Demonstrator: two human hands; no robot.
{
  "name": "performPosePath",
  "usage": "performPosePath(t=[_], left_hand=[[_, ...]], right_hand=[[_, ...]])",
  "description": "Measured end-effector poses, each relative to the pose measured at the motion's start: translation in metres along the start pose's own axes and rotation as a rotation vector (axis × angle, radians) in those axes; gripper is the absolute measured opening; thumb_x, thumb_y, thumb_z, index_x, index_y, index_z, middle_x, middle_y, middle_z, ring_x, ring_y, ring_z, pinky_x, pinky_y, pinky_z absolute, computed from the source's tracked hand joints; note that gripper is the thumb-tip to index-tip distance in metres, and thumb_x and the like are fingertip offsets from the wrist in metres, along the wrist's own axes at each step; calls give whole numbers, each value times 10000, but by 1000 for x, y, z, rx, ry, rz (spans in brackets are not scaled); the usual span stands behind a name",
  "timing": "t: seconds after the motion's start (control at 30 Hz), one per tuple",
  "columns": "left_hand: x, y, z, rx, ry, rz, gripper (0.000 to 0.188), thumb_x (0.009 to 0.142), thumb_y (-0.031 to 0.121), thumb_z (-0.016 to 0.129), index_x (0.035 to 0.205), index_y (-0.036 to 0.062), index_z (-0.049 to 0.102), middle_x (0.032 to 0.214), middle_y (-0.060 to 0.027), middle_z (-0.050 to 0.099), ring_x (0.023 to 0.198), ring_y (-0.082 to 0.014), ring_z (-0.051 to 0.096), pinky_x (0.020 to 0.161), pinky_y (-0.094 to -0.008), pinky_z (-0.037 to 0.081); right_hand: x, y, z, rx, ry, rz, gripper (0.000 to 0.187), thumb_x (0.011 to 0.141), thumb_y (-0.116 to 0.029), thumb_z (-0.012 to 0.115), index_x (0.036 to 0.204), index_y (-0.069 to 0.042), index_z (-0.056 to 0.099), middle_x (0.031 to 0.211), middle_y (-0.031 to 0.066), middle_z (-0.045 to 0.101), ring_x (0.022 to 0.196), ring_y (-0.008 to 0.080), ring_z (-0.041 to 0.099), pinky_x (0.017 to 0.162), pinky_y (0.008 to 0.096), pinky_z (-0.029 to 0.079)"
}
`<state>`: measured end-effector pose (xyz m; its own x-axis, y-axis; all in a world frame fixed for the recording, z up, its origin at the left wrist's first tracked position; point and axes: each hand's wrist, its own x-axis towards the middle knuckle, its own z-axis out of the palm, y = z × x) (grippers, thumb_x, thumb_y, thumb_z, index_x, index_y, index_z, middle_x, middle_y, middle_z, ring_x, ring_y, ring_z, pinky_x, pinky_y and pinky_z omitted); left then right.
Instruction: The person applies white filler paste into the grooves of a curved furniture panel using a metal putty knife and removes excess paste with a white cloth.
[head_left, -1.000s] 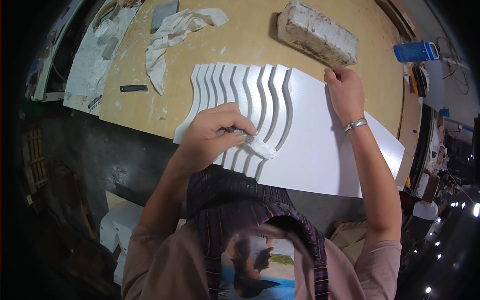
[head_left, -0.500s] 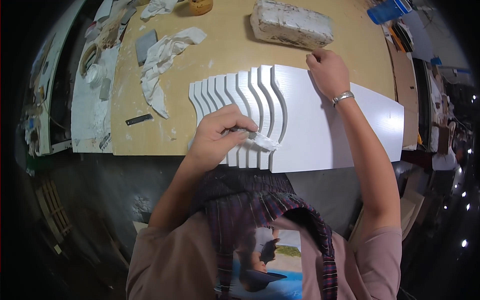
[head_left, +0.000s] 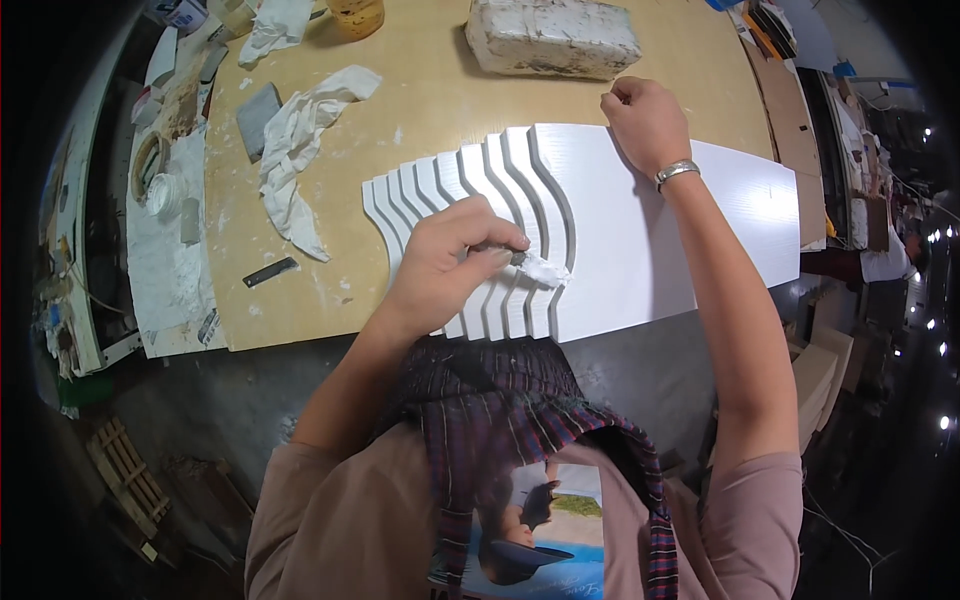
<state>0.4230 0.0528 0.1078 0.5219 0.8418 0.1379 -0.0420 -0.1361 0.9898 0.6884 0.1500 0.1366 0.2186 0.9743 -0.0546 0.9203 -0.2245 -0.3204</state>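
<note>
My left hand (head_left: pixel 452 262) pinches a small putty knife (head_left: pixel 518 260) between thumb and fingers. White paste (head_left: pixel 546 271) coats its blade, which touches the wavy edge of the top white panel. Below that panel, several more white panels with matching wavy edges (head_left: pixel 425 182) lie fanned out to the left like steps. The top white panel (head_left: pixel 620 245) is broad, with a faint wood-grain texture. My right hand (head_left: pixel 648 125) rests closed at its far edge, fingers curled and nothing visible in them. The left hand covers part of the stepped edges.
Beyond the panels stands a stained white block (head_left: pixel 555 40) on the tan tabletop (head_left: pixel 420 100). To the left lie a crumpled white cloth (head_left: pixel 305 140), a grey pad (head_left: pixel 260 120) and a black blade-like strip (head_left: pixel 271 272). A tub of white paste (head_left: pixel 162 195) stands farther left.
The left hand and putty knife have shifted slightly along the top panel's wavy edge. My right hand stays at the far edge. The whole view has tilted and shifted a little.
</note>
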Motion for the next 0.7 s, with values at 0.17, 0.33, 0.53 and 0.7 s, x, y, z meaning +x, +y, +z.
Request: performPosePath(t=[0.17, 0.33, 0.53, 0.7], left_hand=[[-1, -2, 1, -10, -11, -36, 194, 791, -48, 614, 960, 1, 696, 803, -58, 554, 725, -158, 525, 663, -270, 406], [1, 7, -2, 48, -47, -45, 202, 773, -53, 627, 956, -8, 701, 805, -41, 557, 735, -129, 500, 671, -252, 377], [4, 16, -4, 99, -29, 4, 199, 778, -50, 612, 955, -9, 694, 789, -53, 542, 713, -150, 504, 653, -270, 392], [2, 15, -1, 80, -24, -23, 207, 767, -44, 622, 955, -9, 701, 787, -44, 551, 721, -141, 502, 661, -262, 377]], right_hand=[[1, -1, -1, 0, -15, 12, 245, 804, -231, 553, 808, -30, 693, 781, 191, 688, 750, 367, 647, 738, 439, 531], [3, 2, 0, -14, -9, -11, 244, 798, -229, 556, 801, -32, 699, 786, 196, 691, 753, 370, 650, 740, 445, 532], [2, 0, -2, -7, -37, 9, 256, 801, -233, 556, 841, -36, 714, 823, 197, 702, 787, 366, 662, 772, 435, 538], [2, 2, -3, -10, -49, 7, 270, 803, -236, 554, 877, -39, 723, 863, 201, 707, 812, 363, 665, 787, 429, 539]])
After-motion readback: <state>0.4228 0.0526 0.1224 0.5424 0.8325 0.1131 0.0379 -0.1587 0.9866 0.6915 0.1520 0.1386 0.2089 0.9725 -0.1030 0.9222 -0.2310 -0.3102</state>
